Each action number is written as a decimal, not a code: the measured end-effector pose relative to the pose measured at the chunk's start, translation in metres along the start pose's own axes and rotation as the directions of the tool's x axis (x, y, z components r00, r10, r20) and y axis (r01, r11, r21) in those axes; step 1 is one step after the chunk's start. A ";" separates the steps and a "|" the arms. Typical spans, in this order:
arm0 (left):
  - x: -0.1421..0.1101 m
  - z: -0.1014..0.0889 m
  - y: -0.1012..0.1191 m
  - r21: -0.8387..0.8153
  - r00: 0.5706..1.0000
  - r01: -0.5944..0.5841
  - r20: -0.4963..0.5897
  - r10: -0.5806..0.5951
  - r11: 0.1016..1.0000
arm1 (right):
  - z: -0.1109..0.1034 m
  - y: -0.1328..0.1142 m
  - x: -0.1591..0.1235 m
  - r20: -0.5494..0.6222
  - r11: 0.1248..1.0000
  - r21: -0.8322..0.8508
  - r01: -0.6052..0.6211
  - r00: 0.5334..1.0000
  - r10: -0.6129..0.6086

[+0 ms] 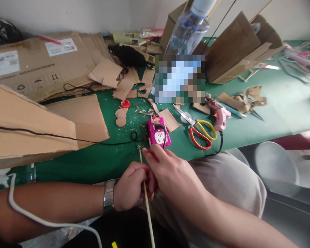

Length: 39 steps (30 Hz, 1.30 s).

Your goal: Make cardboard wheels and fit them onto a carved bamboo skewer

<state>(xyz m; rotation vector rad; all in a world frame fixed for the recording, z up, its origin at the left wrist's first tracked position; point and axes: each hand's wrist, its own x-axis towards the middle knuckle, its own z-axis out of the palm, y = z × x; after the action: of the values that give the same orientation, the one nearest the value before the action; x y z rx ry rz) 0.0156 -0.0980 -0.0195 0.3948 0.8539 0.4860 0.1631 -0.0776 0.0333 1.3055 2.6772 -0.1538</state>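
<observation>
A craft workspace is shown, with hand-making suggested by what is spread over the green-covered table [248,127]. Cardboard scraps [126,86] and small shavings are strewn across its middle, and a large printed carton [67,65] is laid against the pale wall [93,15]. Red-and-yellow-handled scissors [196,126] are set beside a pink glue gun [220,115], whose black cord is run over the table's edge. A pink power socket [158,132] is placed near the front, with a black plug fitted in it. More cardboard is stood up as an open box [237,51], and a gray stool [276,167] is seen at the right. Whether the room belongs to a home, school or business cannot be told.
</observation>
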 end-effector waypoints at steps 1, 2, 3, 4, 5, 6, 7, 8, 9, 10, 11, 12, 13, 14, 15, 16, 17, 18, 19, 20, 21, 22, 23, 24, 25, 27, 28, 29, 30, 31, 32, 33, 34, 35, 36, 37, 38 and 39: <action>0.000 0.000 0.000 0.010 1.000 0.001 0.008 -0.001 1.000 | 0.001 0.000 0.002 0.024 1.000 -0.009 -0.014 1.000 0.014; -0.001 0.000 -0.001 0.020 1.000 -0.002 0.015 0.002 1.000 | 0.002 0.000 0.003 0.042 1.000 -0.018 -0.018 0.999 0.018; -0.001 0.000 -0.001 0.023 1.000 -0.006 0.017 0.005 1.000 | 0.002 0.001 0.005 0.047 1.000 -0.023 -0.008 0.999 0.010; -0.002 0.000 -0.001 0.021 1.000 -0.007 0.016 0.007 1.000 | 0.002 0.001 0.006 0.043 1.000 -0.020 0.004 0.999 -0.003; -0.002 0.000 -0.001 0.013 1.000 -0.007 0.012 0.007 1.000 | 0.002 0.002 0.006 0.032 1.000 -0.009 0.011 0.999 -0.011; -0.002 0.000 -0.001 -0.002 1.000 -0.010 0.007 0.010 1.000 | 0.001 0.003 0.007 0.019 1.000 0.007 0.010 1.000 -0.010; -0.002 0.000 -0.001 -0.008 1.000 -0.012 0.009 0.013 1.000 | 0.001 0.004 0.006 0.008 1.000 0.023 0.001 1.000 -0.001; -0.001 0.000 0.000 -0.014 1.000 -0.018 0.015 0.019 1.000 | 0.001 0.006 0.006 0.001 0.999 0.037 -0.009 1.000 0.009; -0.001 0.000 0.000 -0.020 1.000 -0.025 0.019 0.025 1.000 | 0.000 0.007 0.005 -0.004 0.999 0.045 -0.017 1.000 0.017; 0.000 -0.001 0.001 -0.026 0.999 -0.031 0.021 0.032 0.999 | 0.000 0.009 0.004 -0.005 0.999 0.046 -0.016 1.000 0.016; 0.000 -0.001 0.001 -0.040 0.999 -0.034 0.026 0.035 0.999 | -0.001 0.010 0.003 -0.008 0.999 0.040 0.000 1.000 0.000; 0.001 -0.001 0.002 -0.058 0.999 -0.035 0.032 0.037 0.998 | -0.001 0.012 0.001 -0.013 0.999 0.028 0.026 1.000 -0.026; 0.002 -0.001 0.002 -0.082 0.999 -0.035 0.039 0.038 0.996 | -0.001 0.013 0.000 -0.022 0.998 0.015 0.060 0.998 -0.060; 0.002 -0.001 0.003 -0.109 0.998 -0.033 0.048 0.038 0.993 | -0.001 0.013 -0.002 -0.033 0.996 0.007 0.090 0.995 -0.090; 0.002 -0.001 0.003 -0.137 0.998 -0.032 0.056 0.040 0.990 | -0.002 0.014 -0.003 -0.047 0.994 0.007 0.112 0.993 -0.112; 0.002 -0.001 0.003 -0.161 0.997 -0.032 0.061 0.042 0.987 | -0.002 0.014 -0.004 -0.063 0.992 0.012 0.122 0.991 -0.121; 0.002 -0.001 0.003 -0.176 0.997 -0.031 0.062 0.043 0.984 | -0.002 0.014 -0.005 -0.074 0.992 0.025 0.122 0.990 -0.120; 0.002 -0.001 0.003 -0.187 0.997 -0.030 0.067 0.043 0.982 | -0.002 0.013 -0.005 -0.081 0.992 0.039 0.117 0.990 -0.113; 0.002 -0.001 0.003 -0.194 0.997 -0.028 0.072 0.042 0.981 | -0.002 0.013 -0.005 -0.084 0.992 0.051 0.111 0.991 -0.107; 0.002 -0.001 0.002 -0.201 0.996 -0.028 0.079 0.045 0.979 | -0.002 0.012 -0.005 -0.084 0.993 0.056 0.109 0.991 -0.104; 0.002 -0.002 0.002 -0.211 0.995 -0.030 0.085 0.049 0.977 | -0.002 0.012 -0.004 -0.084 0.992 0.056 0.111 0.991 -0.106; 0.002 -0.002 0.002 -0.218 0.994 -0.031 0.093 0.052 0.975 | -0.002 0.012 -0.004 -0.085 0.992 0.051 0.113 0.990 -0.108; 0.003 -0.003 0.001 -0.224 0.994 -0.031 0.099 0.054 0.974 | -0.003 0.013 -0.004 -0.084 0.992 0.045 0.119 0.990 -0.115; 0.003 -0.003 0.001 -0.227 0.993 -0.030 0.104 0.054 0.974 | -0.003 0.013 -0.004 -0.085 0.991 0.039 0.124 0.989 -0.121; 0.003 -0.003 0.001 -0.223 0.993 -0.027 0.107 0.052 0.974 | -0.003 0.013 -0.004 -0.083 0.991 0.036 0.131 0.988 -0.127; 0.004 -0.004 -0.001 -0.208 0.993 -0.025 0.105 0.048 0.978 | -0.003 0.014 -0.004 -0.085 0.989 0.038 0.143 0.987 -0.139; 0.004 -0.004 -0.001 -0.200 0.994 -0.029 0.099 0.049 0.979 | -0.003 0.014 -0.004 -0.082 0.988 0.038 0.150 0.986 -0.146; 0.004 -0.004 -0.002 -0.189 0.995 -0.033 0.090 0.051 0.981 | -0.003 0.014 -0.005 -0.078 0.987 0.035 0.157 0.985 -0.154; 0.004 -0.004 -0.002 -0.175 0.995 -0.037 0.084 0.052 0.984 | -0.004 0.013 -0.005 -0.073 0.987 0.030 0.160 0.985 -0.158; 0.004 -0.004 -0.003 -0.160 0.996 -0.039 0.077 0.052 0.986 | -0.004 0.012 -0.005 -0.067 0.987 0.028 0.160 0.985 -0.158; 0.004 -0.004 -0.003 -0.141 0.996 -0.040 0.071 0.050 0.989 | -0.005 0.011 -0.004 -0.059 0.988 0.027 0.151 0.987 -0.149; 0.004 -0.004 -0.003 -0.118 0.997 -0.039 0.067 0.048 0.992 | -0.005 0.010 -0.004 -0.050 0.991 0.028 0.131 0.990 -0.130; 0.004 -0.004 -0.003 -0.098 0.997 -0.040 0.063 0.046 0.994 | -0.006 0.009 -0.003 -0.041 0.994 0.029 0.106 0.994 -0.105; 0.003 -0.004 -0.003 -0.079 0.997 -0.040 0.059 0.045 0.996 | -0.007 0.008 -0.002 -0.026 0.996 0.029 0.083 0.996 -0.082; 0.003 -0.005 -0.002 -0.062 0.998 -0.042 0.054 0.045 0.997 | -0.007 0.007 -0.001 -0.003 0.998 0.029 0.063 0.998 -0.063; 0.003 -0.005 -0.001 -0.049 0.998 -0.043 0.050 0.046 0.998 | -0.008 0.007 0.000 0.021 0.998 0.028 0.052 0.998 -0.053; 0.003 -0.005 -0.001 -0.042 0.998 -0.043 0.047 0.045 0.998 | -0.008 0.006 0.001 0.047 0.999 0.028 0.042 0.998 -0.044; 0.003 -0.005 -0.001 -0.041 0.998 -0.042 0.044 0.044 0.998 | -0.009 0.005 0.002 0.066 0.999 0.030 0.038 0.997 -0.040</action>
<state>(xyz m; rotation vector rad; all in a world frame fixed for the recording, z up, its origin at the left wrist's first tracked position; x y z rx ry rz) 0.0140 -0.0961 -0.0247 0.3862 0.7928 0.5313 0.1652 -0.0715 0.0415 1.2340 2.6552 -0.2368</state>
